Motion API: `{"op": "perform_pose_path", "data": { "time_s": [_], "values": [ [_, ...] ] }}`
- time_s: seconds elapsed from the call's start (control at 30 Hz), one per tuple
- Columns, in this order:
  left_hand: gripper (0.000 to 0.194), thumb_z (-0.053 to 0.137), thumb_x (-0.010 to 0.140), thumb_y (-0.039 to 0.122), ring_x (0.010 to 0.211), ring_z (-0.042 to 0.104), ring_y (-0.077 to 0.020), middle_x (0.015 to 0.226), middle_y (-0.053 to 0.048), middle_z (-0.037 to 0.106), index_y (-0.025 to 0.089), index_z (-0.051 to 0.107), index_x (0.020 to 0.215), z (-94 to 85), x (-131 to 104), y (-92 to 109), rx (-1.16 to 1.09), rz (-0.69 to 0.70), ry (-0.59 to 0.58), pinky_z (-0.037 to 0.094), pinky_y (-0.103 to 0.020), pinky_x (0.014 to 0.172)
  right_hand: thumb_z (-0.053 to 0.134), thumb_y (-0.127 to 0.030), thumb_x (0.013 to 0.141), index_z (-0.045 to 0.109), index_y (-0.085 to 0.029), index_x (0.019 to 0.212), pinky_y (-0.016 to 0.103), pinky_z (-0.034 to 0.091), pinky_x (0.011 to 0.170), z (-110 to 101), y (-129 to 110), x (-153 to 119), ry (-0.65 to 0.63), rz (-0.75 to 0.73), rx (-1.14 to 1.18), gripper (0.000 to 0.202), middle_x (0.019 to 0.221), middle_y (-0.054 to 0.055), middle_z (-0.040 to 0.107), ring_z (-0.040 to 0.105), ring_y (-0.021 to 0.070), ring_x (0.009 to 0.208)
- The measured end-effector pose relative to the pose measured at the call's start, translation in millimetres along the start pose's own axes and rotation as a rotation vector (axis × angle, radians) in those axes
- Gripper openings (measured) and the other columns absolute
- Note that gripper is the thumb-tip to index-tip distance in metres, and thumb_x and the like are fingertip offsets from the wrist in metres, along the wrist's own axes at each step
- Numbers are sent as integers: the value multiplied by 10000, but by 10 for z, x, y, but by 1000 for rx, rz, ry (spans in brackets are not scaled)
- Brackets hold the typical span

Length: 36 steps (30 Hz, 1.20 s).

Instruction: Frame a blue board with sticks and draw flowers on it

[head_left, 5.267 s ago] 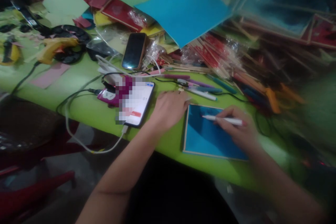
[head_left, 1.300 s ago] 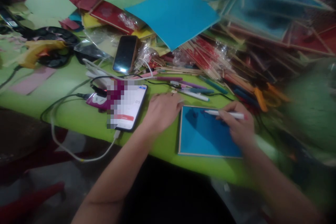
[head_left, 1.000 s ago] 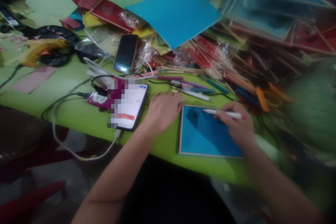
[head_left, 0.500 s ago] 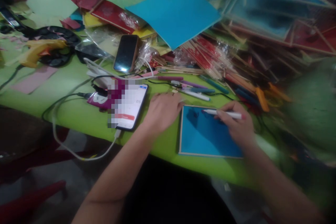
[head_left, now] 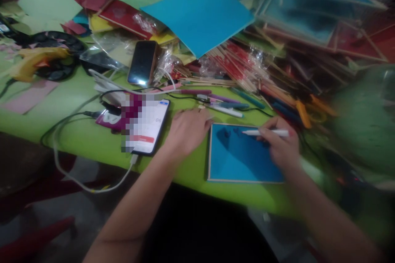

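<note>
My right hand [head_left: 282,141] is closed round a white marker [head_left: 265,132] with a pinkish end. The marker's tip meets the upper part of a blue panel [head_left: 237,160] edged with thin pale sticks. Small dark marks show on the panel to the left of the tip, and a hand shadow covers part of it. My left hand [head_left: 189,129] lies palm down on the green table [head_left: 185,172] with its fingers stretched out, at the panel's upper left corner. Nothing shows in that hand, though its fingertips are partly blurred.
A lit phone [head_left: 154,125] on a white cable lies left of my left hand; a dark phone [head_left: 142,63] is farther back. Several pens [head_left: 228,110], thin sticks [head_left: 228,65], blue paper [head_left: 200,16], orange-handled scissors [head_left: 304,115] and a yellow glue gun [head_left: 40,61] surround the work area.
The marker tip has moved slightly right along the panel, and another dark mark shows behind it. My left hand stays in place beside the panel. The whole view has shifted a little.
</note>
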<state>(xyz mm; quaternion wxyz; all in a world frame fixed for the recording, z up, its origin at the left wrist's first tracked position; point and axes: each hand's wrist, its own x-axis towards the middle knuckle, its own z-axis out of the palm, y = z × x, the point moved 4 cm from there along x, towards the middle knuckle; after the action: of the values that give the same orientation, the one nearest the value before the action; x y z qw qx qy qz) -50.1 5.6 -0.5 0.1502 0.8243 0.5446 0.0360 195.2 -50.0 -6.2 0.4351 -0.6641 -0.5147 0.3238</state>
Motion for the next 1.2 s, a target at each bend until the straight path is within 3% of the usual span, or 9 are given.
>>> {"op": "perform_pose_path", "data": {
  "time_s": [1.0, 1.2],
  "values": [
    [297, 450, 1076, 316, 849, 733, -271, 933, -99, 768, 206, 709, 980, 4, -1, -10, -8, -12, -14, 551, -444, 899, 734, -313, 802, 635, -254, 715, 306, 481, 583, 27, 85, -43, -82, 33, 53, 145, 598, -33, 638, 606, 176, 585],
    [295, 459, 1076, 323, 859, 733, -276, 949, -105, 767, 198, 713, 993, 11, -4, -15, -7, -9, -7, 546, -450, 912, 747, -310, 801, 641, -245, 717, 297, 468, 578, 12, 19, -31, -28, 16, 62, 151, 614, -23, 658, 599, 170, 590]
  ]
}}
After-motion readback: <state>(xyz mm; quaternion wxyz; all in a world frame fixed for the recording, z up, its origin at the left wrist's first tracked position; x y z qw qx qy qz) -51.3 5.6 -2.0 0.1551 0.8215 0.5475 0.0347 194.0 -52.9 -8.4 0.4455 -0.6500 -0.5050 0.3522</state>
